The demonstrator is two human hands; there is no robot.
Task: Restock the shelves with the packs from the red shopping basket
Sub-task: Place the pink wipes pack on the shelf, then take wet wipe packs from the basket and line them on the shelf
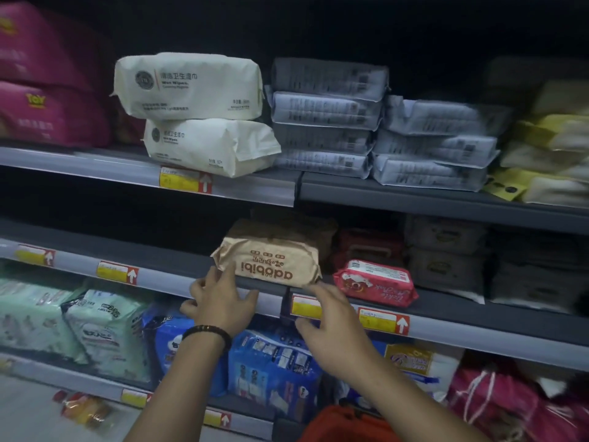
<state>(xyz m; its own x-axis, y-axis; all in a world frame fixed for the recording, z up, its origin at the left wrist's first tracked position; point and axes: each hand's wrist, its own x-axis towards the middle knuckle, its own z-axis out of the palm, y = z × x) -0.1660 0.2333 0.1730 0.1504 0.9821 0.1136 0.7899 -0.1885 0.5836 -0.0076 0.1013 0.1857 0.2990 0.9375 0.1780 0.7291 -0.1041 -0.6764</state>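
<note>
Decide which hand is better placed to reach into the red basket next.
Right, probably: the red basket lies just below the right hand and forearm, while the left hand touches the brown pack at its corner.

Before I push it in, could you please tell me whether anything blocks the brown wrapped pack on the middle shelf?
Yes: directly behind the brown wrapped pack, deeper on the grey metal shelf, lies a second brown pack. The pink plastic pack lies apart, to its right.

Bare forearms, one beaded bracelet (207, 332).
Uncovered alike: left hand (220, 303) and right hand (330, 319), with forearms bare down to the lower edge of view. Round the left wrist, small rounded beads, black-brown with a slight gloss, strung close in a single row.
</note>
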